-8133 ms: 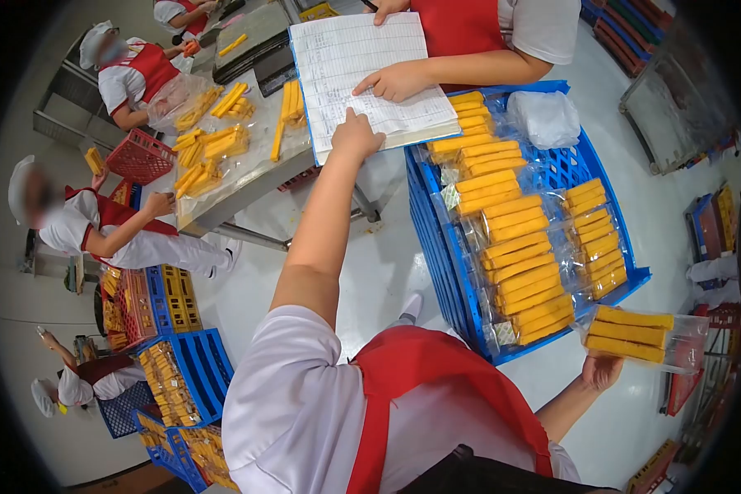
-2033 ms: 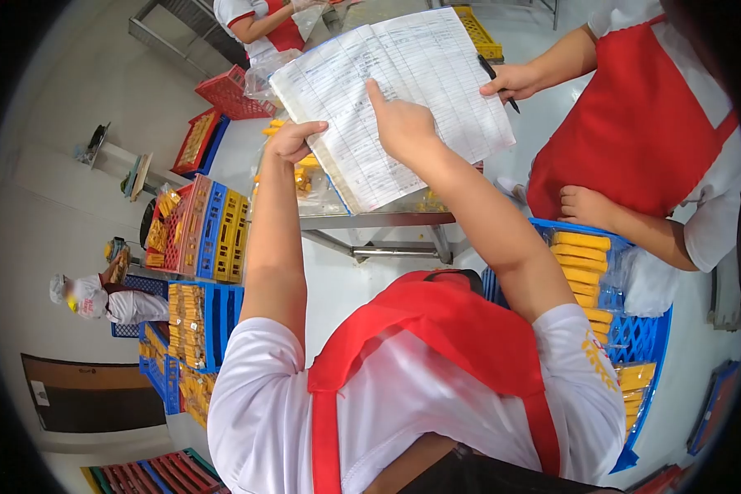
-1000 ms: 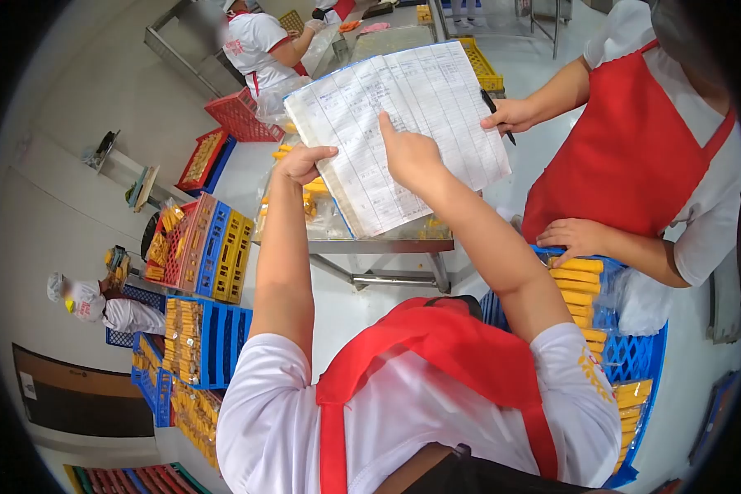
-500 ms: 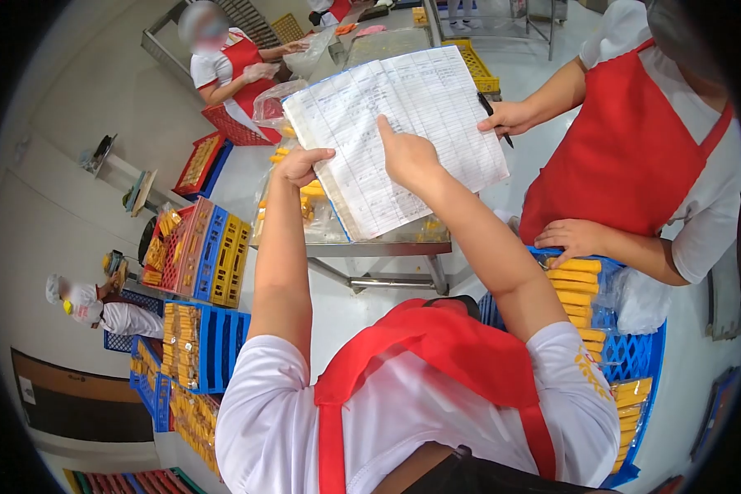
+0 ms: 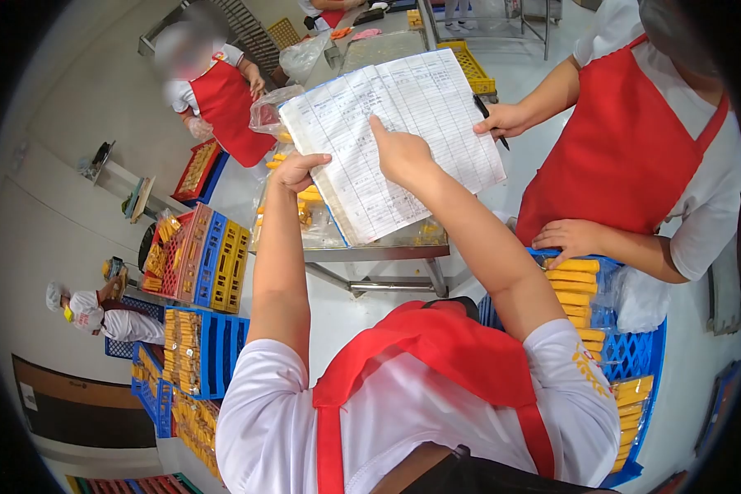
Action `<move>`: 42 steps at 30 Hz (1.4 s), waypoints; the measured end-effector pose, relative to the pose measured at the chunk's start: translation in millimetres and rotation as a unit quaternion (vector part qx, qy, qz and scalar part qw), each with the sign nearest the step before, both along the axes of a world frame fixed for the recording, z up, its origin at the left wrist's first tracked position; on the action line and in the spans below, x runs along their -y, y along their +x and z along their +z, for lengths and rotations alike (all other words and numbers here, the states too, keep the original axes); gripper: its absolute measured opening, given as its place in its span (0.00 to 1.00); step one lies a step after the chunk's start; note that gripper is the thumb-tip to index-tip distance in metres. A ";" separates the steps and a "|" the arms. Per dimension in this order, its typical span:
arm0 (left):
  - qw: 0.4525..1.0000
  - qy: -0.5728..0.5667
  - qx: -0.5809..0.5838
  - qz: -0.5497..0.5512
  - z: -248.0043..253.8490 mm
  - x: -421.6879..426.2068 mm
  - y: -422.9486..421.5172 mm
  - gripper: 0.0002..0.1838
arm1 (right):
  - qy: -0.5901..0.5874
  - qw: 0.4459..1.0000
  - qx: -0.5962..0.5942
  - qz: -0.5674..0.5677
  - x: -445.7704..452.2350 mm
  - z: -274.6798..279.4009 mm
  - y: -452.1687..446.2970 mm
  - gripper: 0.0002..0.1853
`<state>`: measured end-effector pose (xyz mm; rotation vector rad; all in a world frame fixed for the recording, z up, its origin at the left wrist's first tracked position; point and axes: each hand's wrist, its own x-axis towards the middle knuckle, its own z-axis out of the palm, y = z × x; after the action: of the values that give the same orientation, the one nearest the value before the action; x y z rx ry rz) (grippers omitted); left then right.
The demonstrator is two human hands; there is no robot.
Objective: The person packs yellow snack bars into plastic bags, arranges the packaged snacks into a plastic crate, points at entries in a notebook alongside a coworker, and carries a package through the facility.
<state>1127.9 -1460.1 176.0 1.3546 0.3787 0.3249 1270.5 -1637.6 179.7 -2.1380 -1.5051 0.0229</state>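
Observation:
An open record book, its ruled pages filled with handwriting, is held up in front of me. My left hand is closed on its left edge, thumb on top of the page. Over the middle of the page, my right hand points with the index finger stretched out and the other fingers curled. It holds nothing; whether the fingertip touches the paper I cannot tell. A co-worker's hand at the book's right edge has a black pen in it.
The co-worker in a red apron rests a hand on a blue crate of packed yellow sticks at right. Below the book stands a metal table with more yellow pieces. Stacked crates line the left, where other people stand.
My right hand has shifted slightly left on the page, and the book has moved slightly left and tilted. The person at the back left has turned, lowering an arm.

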 end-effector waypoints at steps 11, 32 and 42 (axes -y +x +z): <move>1.000 -0.009 0.001 -0.012 -0.2 -1.3 0.6 0.30 | 0.005 1.000 0.001 -0.003 -1.4 1.5 3.0 0.33; 1.000 -0.007 0.009 -0.010 0.8 1.2 1.4 0.28 | 0.015 1.000 0.005 -0.005 3.8 1.6 2.4 0.33; 1.000 -0.004 0.000 -0.008 -0.2 -1.4 0.5 0.30 | 0.024 1.000 0.004 -0.005 7.6 -3.7 -1.5 0.32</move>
<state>1128.4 -1458.7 175.9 1.3483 0.3690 0.3102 1269.0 -1645.2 176.0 -2.1102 -1.4851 -0.0248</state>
